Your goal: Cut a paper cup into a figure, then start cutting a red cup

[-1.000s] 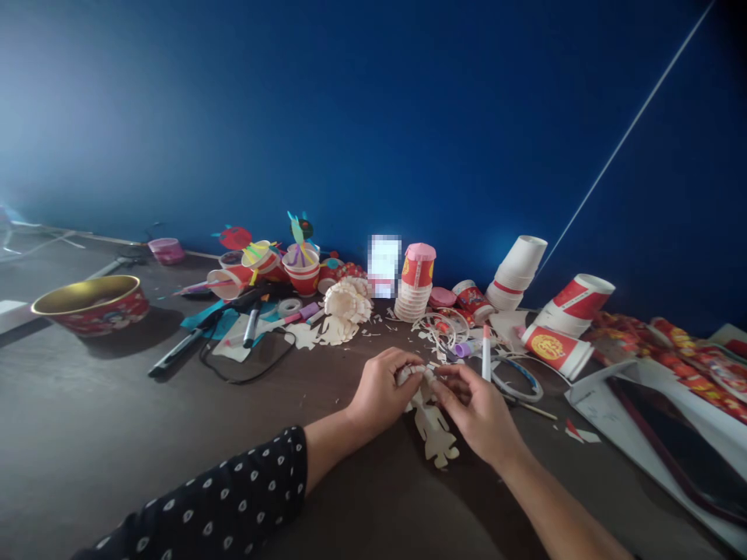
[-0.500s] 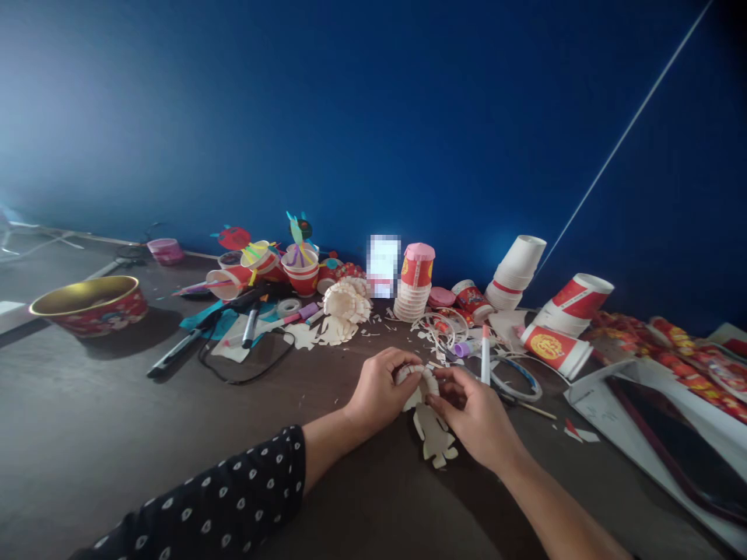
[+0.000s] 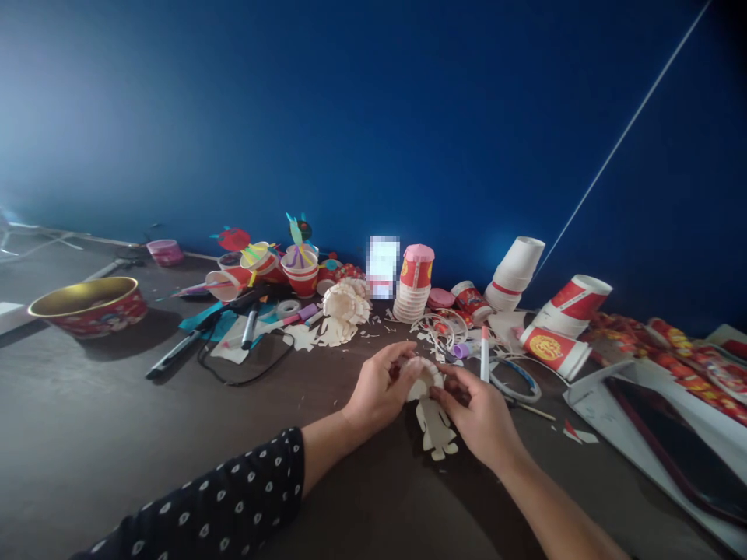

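Head view: take the clock's centre as the white paper cutout (image 3: pixel 436 428), which lies low and right of middle over the dark tabletop (image 3: pixel 350 505), its curved, fringed top up at twelve and its narrow, lobed end down at six. From nine o'clock the left hand (image 3: pixel 373 393) grasps the fringed top, thumb laid over it and fingers curled behind. From three o'clock the right hand (image 3: pixel 482 420) pinches the same piece along its right edge, thumb and forefinger on the paper; how firmly, I cannot tell.

Near twelve stands a stack of paper cups (image 3: pixel 413 288) capped in pink, with a blurred bright panel (image 3: pixel 384 264) beside it toward eleven. Between ten and eleven sits a ruffled white paper piece (image 3: pixel 345 307). Between nine and ten, well apart, is a red bowl (image 3: pixel 87 315) with a golden inside. Toward one o'clock leans a stack of white cups (image 3: pixel 517 272); at two, tilted red-and-white cups (image 3: pixel 575 303). Near three lies a dark phone (image 3: pixel 677 439).
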